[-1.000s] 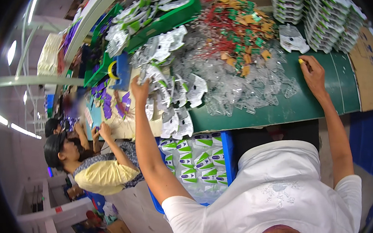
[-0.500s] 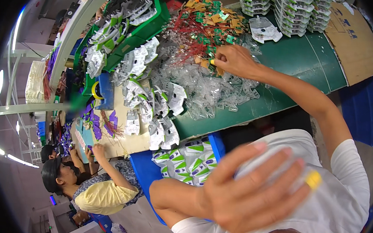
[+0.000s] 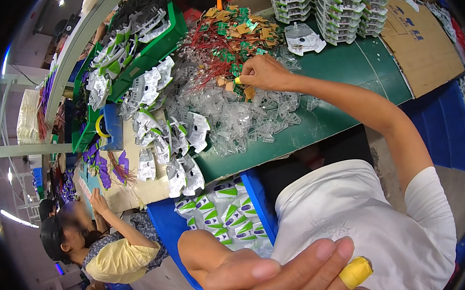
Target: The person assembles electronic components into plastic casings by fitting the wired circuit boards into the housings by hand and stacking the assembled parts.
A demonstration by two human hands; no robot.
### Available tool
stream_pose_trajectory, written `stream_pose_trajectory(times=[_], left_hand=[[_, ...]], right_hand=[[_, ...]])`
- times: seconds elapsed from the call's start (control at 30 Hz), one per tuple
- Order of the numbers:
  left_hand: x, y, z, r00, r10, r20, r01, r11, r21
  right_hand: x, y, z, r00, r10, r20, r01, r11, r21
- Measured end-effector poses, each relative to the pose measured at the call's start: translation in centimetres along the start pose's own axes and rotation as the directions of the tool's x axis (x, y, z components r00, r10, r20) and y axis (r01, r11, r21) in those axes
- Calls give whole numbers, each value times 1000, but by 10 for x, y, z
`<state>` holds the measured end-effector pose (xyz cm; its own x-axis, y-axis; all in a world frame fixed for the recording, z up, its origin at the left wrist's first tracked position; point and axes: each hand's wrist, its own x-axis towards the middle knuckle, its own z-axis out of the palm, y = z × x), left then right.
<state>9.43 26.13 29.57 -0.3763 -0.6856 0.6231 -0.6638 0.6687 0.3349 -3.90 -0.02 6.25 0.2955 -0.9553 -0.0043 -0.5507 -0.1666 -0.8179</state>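
My right hand (image 3: 265, 74) reaches over the green table (image 3: 351, 72). Its fingers are drawn together at the edge of a heap of small green and tan circuit boards (image 3: 246, 30) with red wires, and a yellow wrap covers one fingertip. What they pinch, if anything, is hidden. Below that hand spreads a pile of clear plastic pieces (image 3: 234, 121). Close to the camera, my left hand (image 3: 293, 281) is held up with fingers stretched out and nothing in it. Yellow tape (image 3: 355, 272) wraps one of its fingertips.
White-and-green plastic shells (image 3: 153, 88) lie left of the clear pieces. Behind them stands a green bin (image 3: 176, 25) of shells. A blue crate (image 3: 266, 206) of finished-looking housings sits below the table edge. Stacked trays (image 3: 336, 17) and cardboard (image 3: 420, 45) are far right. A co-worker (image 3: 122, 258) sits left.
My left hand has dropped toward the lower edge. My right hand stays at the boards, with its fingers still drawn together. The whole view has shifted slightly, moving the table leftward.
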Motion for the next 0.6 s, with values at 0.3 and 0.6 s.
stream_pose_trajectory(times=[0.3, 0.6], left_hand=[[26, -33, -4, 911, 387, 143, -374, 921, -114], [-17, -47, 12, 896, 437, 82, -443, 892, 88]], right_hand=[[5, -13, -35, 970, -219, -107, 217, 976, -26], [46, -66, -126, 962, -170, -212, 180, 983, 26]])
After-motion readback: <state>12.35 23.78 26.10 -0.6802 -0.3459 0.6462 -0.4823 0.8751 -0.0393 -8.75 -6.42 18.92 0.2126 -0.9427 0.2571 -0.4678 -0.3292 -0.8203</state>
